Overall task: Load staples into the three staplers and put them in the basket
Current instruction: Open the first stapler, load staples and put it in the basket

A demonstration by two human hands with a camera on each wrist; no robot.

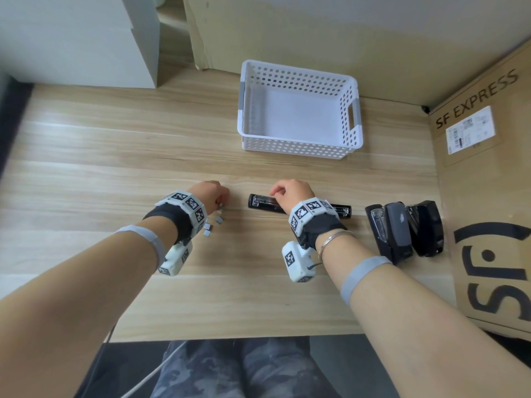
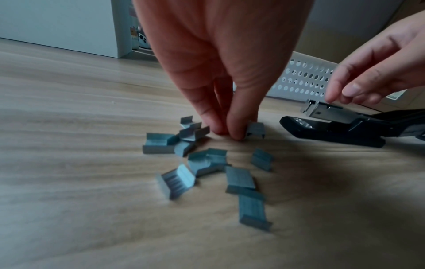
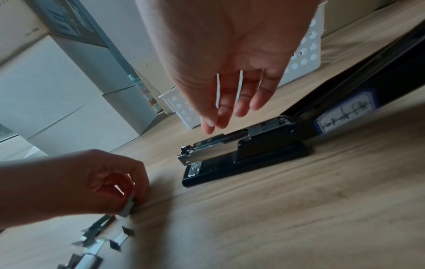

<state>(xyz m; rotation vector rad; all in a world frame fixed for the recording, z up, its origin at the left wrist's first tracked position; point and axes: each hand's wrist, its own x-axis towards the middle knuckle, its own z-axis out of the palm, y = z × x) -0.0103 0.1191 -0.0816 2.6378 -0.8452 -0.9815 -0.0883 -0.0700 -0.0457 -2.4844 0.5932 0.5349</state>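
A black stapler [image 1: 263, 203] lies swung fully open on the wooden table, its metal staple channel [image 3: 207, 154] facing up. My right hand [image 3: 220, 118] hovers just over that channel with loose, slightly bent fingers and holds nothing. To the left, my left hand [image 2: 230, 131] reaches down to a scatter of staple blocks [image 2: 207, 163] and pinches one block [image 2: 255, 129] between thumb and fingertips at table level. Two more black staplers [image 1: 390, 234] [image 1: 426, 228] lie side by side at the right. The white perforated basket [image 1: 298, 147] stands empty beyond the hands.
A large cardboard box [image 1: 488, 196] walls off the table's right side, close to the two spare staplers. White boxes [image 1: 80, 41] stand at the back left. The table's front edge [image 1: 230, 337] is near my lap.
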